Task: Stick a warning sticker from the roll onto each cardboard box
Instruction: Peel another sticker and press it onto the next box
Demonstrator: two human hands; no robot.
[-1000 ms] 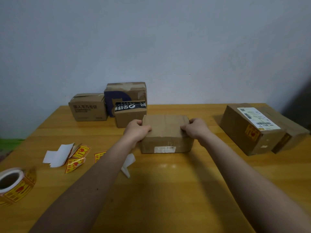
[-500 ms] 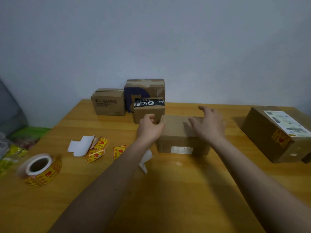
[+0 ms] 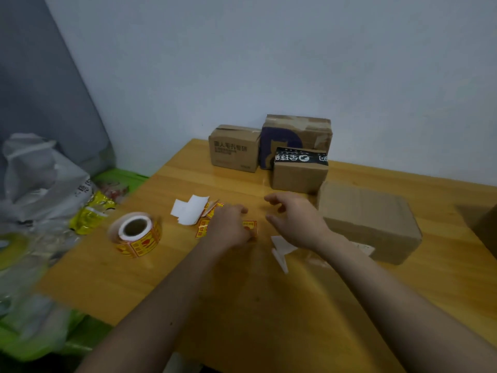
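Note:
A plain cardboard box (image 3: pixel 368 219) lies on the wooden table (image 3: pixel 269 305), right of my hands. The sticker roll (image 3: pixel 137 234), yellow and red, rests on its side at the left. Loose yellow-red stickers (image 3: pixel 203 230) and white backing paper (image 3: pixel 189 210) lie between the roll and my hands. My left hand (image 3: pixel 228 227) is curled over these, its fingertips pinching one loose sticker (image 3: pixel 250 226) at its edge. My right hand (image 3: pixel 295 219) hovers just right of it, fingers spread, holding nothing, close to the box's left end.
Three smaller boxes stand at the back by the wall: a printed one (image 3: pixel 234 148), a taller purple-marked one (image 3: pixel 295 133) and one with black tape (image 3: pixel 300 170). A white paper scrap (image 3: pixel 281 247) lies under my right wrist. Plastic bags (image 3: pixel 40 184) are piled left of the table.
Both hands have left the plain box and moved left to the loose stickers. My left hand now pinches one. The view has swung left.

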